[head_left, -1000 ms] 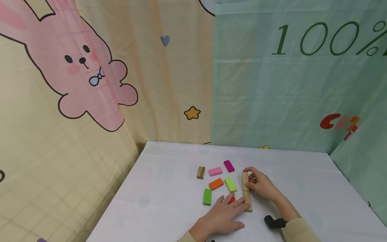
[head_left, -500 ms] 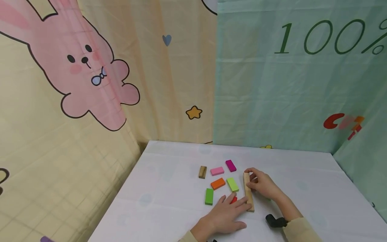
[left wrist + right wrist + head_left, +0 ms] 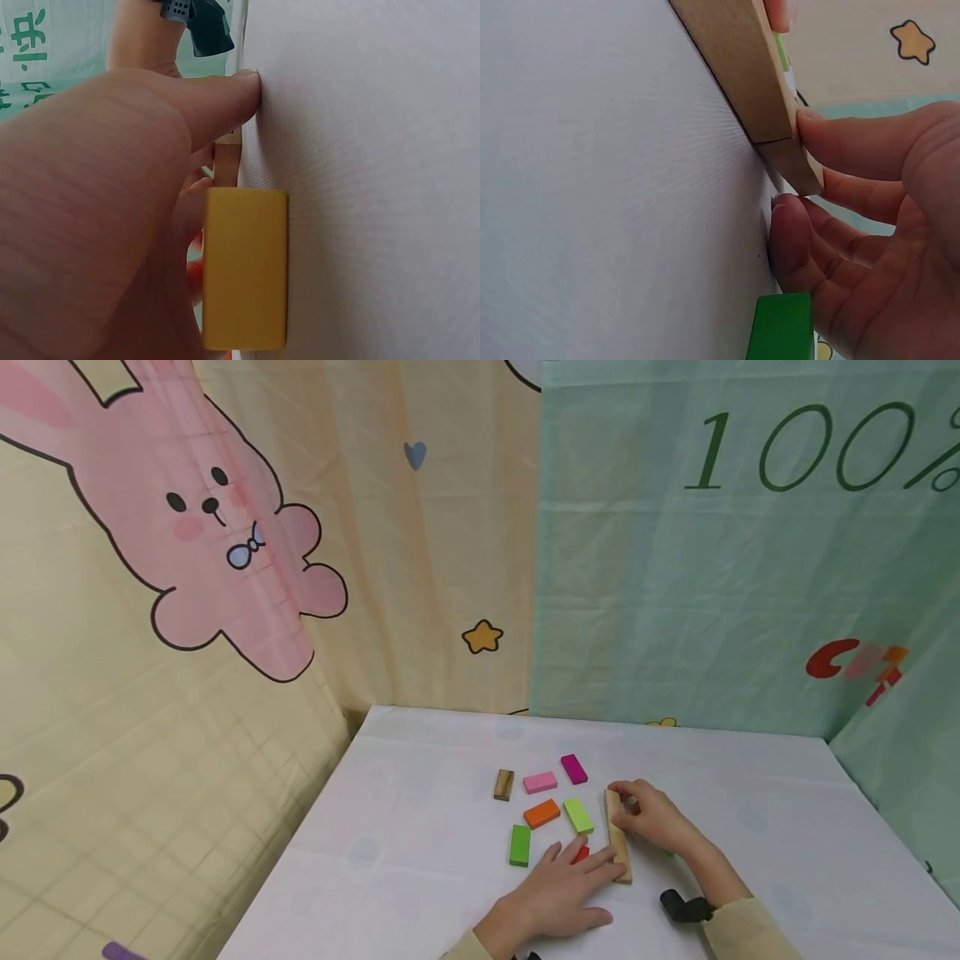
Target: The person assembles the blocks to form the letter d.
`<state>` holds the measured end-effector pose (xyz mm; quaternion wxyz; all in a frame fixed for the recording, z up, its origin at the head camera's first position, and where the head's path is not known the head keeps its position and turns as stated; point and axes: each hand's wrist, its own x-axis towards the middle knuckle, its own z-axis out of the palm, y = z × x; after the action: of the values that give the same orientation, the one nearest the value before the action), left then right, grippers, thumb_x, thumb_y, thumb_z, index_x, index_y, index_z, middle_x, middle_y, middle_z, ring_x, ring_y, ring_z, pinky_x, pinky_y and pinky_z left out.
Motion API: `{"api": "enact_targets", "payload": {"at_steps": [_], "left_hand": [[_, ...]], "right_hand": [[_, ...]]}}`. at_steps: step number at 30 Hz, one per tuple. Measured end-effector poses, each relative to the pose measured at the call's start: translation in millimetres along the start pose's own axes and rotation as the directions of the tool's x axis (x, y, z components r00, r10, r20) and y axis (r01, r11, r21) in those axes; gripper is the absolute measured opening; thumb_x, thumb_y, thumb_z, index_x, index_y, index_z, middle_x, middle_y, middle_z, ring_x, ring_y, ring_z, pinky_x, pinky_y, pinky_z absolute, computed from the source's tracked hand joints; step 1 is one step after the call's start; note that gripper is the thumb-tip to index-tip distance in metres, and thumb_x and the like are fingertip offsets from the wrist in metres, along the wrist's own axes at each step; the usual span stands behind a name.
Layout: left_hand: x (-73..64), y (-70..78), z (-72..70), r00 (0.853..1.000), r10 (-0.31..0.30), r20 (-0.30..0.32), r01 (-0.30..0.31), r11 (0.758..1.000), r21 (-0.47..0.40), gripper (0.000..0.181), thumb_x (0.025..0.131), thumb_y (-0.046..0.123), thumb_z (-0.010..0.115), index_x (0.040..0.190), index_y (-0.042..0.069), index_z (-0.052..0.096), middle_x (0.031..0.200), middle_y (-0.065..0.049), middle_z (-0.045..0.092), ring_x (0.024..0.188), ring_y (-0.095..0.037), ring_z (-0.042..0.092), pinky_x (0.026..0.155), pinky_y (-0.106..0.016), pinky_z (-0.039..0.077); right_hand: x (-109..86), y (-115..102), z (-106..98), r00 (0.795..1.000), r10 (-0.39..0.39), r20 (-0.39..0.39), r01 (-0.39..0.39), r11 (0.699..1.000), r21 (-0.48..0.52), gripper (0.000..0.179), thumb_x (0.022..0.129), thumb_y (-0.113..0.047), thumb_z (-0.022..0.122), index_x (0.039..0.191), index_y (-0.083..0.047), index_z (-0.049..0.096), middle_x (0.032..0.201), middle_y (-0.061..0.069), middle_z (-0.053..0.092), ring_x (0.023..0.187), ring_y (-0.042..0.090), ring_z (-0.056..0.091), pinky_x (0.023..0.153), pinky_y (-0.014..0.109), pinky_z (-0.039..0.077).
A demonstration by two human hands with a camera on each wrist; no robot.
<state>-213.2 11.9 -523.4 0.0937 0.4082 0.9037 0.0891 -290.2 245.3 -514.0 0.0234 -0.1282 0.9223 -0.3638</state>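
Two plain wooden blocks [image 3: 618, 841] lie end to end in a row on the white table, with a thin seam between them in the right wrist view. My right hand [image 3: 654, 816] pinches the far wooden block [image 3: 793, 166], thumb on its side and fingers around its far end. My left hand [image 3: 558, 893] rests palm down with fingers spread, its fingertips at the near end of the row. Partly hidden under its fingers is a red block [image 3: 581, 855]. A yellow block [image 3: 246, 268] stands out beside the left palm in the left wrist view.
Left of the row lie loose blocks: light green [image 3: 578, 817], orange [image 3: 542, 814], green [image 3: 520, 846], pink [image 3: 540, 782], magenta [image 3: 574, 769] and brown streaked [image 3: 504, 785]. Another green block [image 3: 781, 328] sits near the right palm. Printed curtains [image 3: 435, 543] stand behind the table.
The seam between the two wooden blocks, plain in the head view a second ago, is fainter now. Both hands stay at the row; the head view has shifted slightly.
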Motion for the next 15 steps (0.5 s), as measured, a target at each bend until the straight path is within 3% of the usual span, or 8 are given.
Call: {"api": "enact_targets", "payload": {"at_steps": [6,15], "left_hand": [[-0.7,-0.3,-1.0,1.0,0.009,0.001,-0.009,1.0,-0.005,0.066,0.098,0.059,0.054,0.156,0.048,0.024,0.162,0.024,0.016,0.152,-0.019,0.013,0.115,-0.053,0.028],[1.8,-0.7,0.4,1.0,0.011,0.006,-0.011,1.0,-0.013,0.067,0.098,0.059,0.054,0.156,0.05,0.023,0.162,0.026,0.014,0.153,-0.02,0.013,0.115,-0.055,0.029]], "right_hand": [[-2.4,0.3,-3.0,0.998,0.018,0.065,-0.017,1.0,-0.022,0.061,0.084,-0.019,0.082,0.137,-0.001,0.058,0.112,0.01,0.053,0.087,0.021,0.052,0.069,0.032,0.049],[-2.4,1.8,-5.2,0.996,0.018,0.083,-0.018,1.0,0.005,0.064,0.084,-0.02,0.083,0.138,0.001,0.056,0.115,0.012,0.051,0.086,0.02,0.051,0.066,0.029,0.048]]}}
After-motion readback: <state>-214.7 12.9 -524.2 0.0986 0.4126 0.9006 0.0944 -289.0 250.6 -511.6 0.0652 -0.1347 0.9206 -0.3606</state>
